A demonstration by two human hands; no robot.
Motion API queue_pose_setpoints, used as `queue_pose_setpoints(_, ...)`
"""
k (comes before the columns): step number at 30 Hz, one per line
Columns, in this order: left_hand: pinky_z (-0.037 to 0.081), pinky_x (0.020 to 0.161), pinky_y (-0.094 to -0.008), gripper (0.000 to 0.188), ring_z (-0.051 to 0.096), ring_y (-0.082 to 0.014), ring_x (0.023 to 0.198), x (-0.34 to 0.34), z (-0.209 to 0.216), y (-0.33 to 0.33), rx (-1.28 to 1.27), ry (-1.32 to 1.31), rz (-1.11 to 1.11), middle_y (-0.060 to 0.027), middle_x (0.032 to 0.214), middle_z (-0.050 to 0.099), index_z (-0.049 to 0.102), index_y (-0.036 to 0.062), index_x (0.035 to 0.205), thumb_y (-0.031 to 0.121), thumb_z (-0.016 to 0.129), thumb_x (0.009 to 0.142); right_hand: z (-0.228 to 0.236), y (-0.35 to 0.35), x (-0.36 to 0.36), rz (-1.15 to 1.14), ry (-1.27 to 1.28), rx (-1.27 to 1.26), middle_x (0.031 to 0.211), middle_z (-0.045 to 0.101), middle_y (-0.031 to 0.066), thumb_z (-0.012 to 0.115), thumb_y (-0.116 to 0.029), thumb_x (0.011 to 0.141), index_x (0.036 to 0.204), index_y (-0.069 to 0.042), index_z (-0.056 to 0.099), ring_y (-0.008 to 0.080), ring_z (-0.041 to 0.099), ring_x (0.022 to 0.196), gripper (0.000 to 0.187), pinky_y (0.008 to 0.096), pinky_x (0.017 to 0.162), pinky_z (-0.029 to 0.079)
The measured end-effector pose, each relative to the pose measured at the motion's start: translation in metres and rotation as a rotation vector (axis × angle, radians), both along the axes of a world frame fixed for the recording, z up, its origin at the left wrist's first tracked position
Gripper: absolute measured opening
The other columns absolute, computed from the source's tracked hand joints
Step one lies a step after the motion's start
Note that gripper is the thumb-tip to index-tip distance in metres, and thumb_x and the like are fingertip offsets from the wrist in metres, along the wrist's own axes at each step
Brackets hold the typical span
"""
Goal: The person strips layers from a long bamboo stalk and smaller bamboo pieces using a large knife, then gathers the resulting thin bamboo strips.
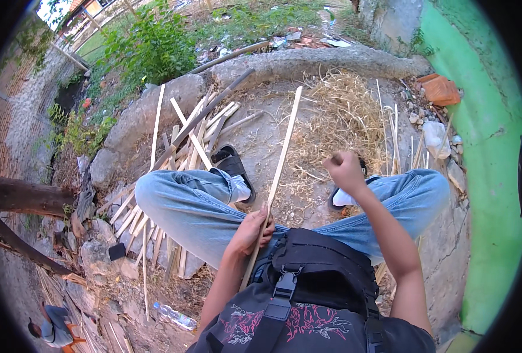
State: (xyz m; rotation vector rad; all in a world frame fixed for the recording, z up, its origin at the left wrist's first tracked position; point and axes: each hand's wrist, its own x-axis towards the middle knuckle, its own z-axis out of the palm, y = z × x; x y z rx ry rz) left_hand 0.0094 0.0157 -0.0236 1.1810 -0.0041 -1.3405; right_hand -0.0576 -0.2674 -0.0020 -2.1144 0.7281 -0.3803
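Note:
A long pale bamboo strip (285, 141) slants from my lap up toward the far low wall, its lower end against my clothes. My left hand (252, 229) is closed round its lower part. Over on the right, my right hand (346, 172) is raised in a fist beside my right foot, apart from the strip. A small brown end of something pokes out of that fist; the fingers hide the rest, so its kind cannot be told. Beyond this hand lies a heap of curly, straw-coloured shavings (343, 117).
Many split strips (199, 132) are piled left of my left sandal (234, 167). A low stone kerb (308, 62) runs across the far side, a green wall (490, 147) along the right. A plastic bottle (175, 316) and a seated person (55, 325) are at lower left.

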Motion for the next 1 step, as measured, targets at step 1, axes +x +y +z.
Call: queue_pose_setpoints(1,0.030,0.036,-0.0203,0.046,0.039,-0.0088,0.041,0.0016,0.0008,-0.0008,0.025,-0.017,-0.018,-0.0007,0.058,0.042,0.043,0.0089,0.081,0.051,0.035,0.098,0.0004,0.0122,-0.0054,0.098,-0.046,-0.058,0.055,0.059,0.0139,0.063,-0.021,0.075,0.066,0.002,0.061,0.0185,0.052,0.049,0.025,0.0349,0.053,0.042)
